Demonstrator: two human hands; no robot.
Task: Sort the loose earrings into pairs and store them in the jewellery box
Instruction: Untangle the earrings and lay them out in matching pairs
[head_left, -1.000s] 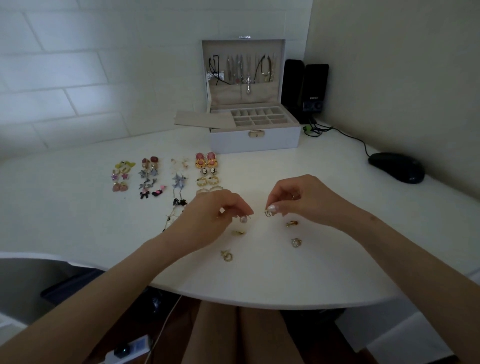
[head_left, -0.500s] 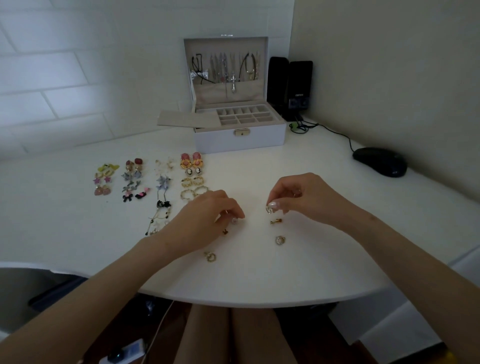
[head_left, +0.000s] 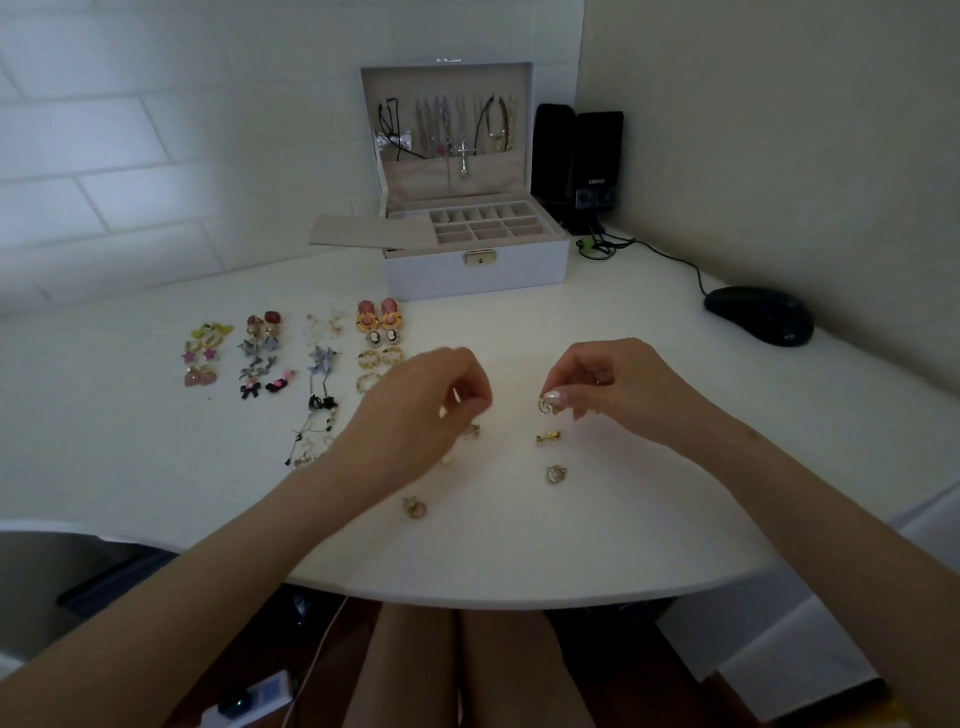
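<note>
My right hand (head_left: 613, 384) pinches a small gold hoop earring (head_left: 545, 405) just above the white desk. My left hand (head_left: 426, 410) has its fingers curled down around a tiny gold earring (head_left: 471, 430) at its fingertips; motion blur hides the grip. Loose gold earrings lie between and below my hands: a clip-like one (head_left: 549, 438), a hoop (head_left: 556, 474), another hoop (head_left: 415, 506) and a piece half hidden under my left hand (head_left: 447, 460). Paired earrings lie in columns (head_left: 260, 353) on the left. The open jewellery box (head_left: 478, 275) stands at the back.
A beige insert panel (head_left: 369, 231) juts out of the box's left side. Black speakers (head_left: 576, 161) stand right of the box, with a cable running to a black mouse (head_left: 758, 314). The desk's curved front edge (head_left: 467, 597) is close to my knees.
The camera view shifted slightly. My left hand drew a little back to the left with its small earring and sank toward the desk. My right hand kept holding its hoop in place.
</note>
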